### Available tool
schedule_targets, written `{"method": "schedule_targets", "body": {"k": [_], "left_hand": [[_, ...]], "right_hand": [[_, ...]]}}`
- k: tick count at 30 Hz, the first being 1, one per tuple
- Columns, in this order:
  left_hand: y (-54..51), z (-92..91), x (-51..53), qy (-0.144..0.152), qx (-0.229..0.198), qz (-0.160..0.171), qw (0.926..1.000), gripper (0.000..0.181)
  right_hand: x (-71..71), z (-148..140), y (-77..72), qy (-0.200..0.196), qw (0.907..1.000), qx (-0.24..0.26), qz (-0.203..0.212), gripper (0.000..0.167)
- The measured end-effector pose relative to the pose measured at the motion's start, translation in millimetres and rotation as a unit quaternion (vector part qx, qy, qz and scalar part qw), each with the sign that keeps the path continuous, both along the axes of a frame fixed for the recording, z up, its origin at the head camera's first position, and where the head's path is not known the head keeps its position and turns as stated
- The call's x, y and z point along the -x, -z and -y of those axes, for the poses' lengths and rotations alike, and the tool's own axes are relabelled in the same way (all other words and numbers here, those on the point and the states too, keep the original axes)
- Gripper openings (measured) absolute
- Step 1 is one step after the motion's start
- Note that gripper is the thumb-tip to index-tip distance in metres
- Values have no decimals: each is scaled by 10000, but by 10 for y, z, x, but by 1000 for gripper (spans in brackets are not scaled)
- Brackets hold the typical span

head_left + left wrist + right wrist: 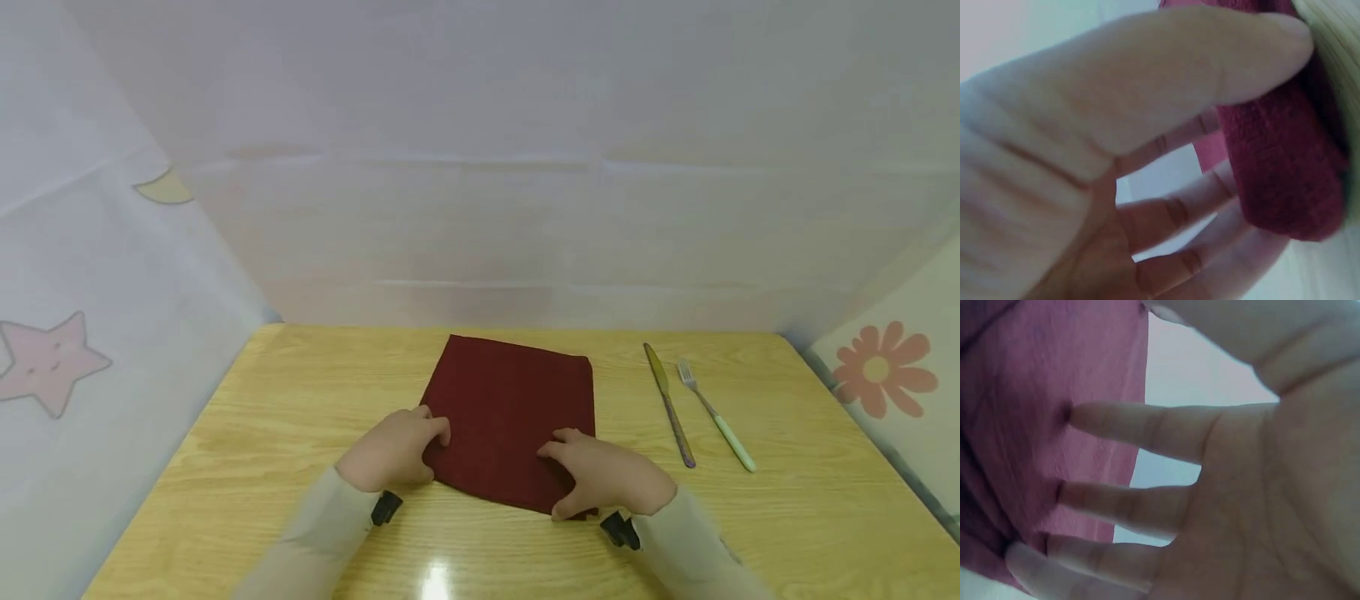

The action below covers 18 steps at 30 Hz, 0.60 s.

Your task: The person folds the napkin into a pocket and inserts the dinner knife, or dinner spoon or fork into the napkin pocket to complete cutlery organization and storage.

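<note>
A dark red cloth [510, 417] lies spread on the wooden table, its near right corner slightly uneven. At its lower left edge is my left hand [396, 448]; the left wrist view shows the thumb [1210, 56] across a folded part of the cloth [1285, 169], fingers behind it, pinching the fold. My right hand [611, 473] is on the cloth's lower right part, thumb at the near edge. In the right wrist view, the spread fingers [1129, 500] touch the cloth [1029, 394] with their tips, dimpling it.
To the right of the cloth lie a table knife [670, 408] and a fork with a pale green handle [727, 433], side by side. Pale fabric [480, 208] hangs behind the table [300, 383], with more printed fabric at both sides.
</note>
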State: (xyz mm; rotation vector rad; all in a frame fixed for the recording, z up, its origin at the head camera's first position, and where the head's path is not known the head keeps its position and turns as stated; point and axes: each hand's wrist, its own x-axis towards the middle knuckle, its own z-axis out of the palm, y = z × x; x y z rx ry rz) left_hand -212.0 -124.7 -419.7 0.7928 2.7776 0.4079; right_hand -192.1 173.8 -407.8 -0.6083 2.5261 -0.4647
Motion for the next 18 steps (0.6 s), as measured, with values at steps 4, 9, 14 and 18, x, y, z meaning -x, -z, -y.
{"method": "schedule_targets", "body": {"k": [4,9,14,18], "left_hand": [[6,-80,-56,-113,344,-388,9986,39],[-11,-189,-169,-111,729,-692,9949,44],[-3,-235,-211,-59,1015,-757,9919,52],[34,-215,-201,-7,949,-1123,9891,50]], "right_hand": [[37,48,43,63,9999,1,-104,77],[141,22,114,138,9995,174,-234,76],[174,1,138,247,9986,408,-231,73],[182,19,141,266,9981,502,-254,73]]}}
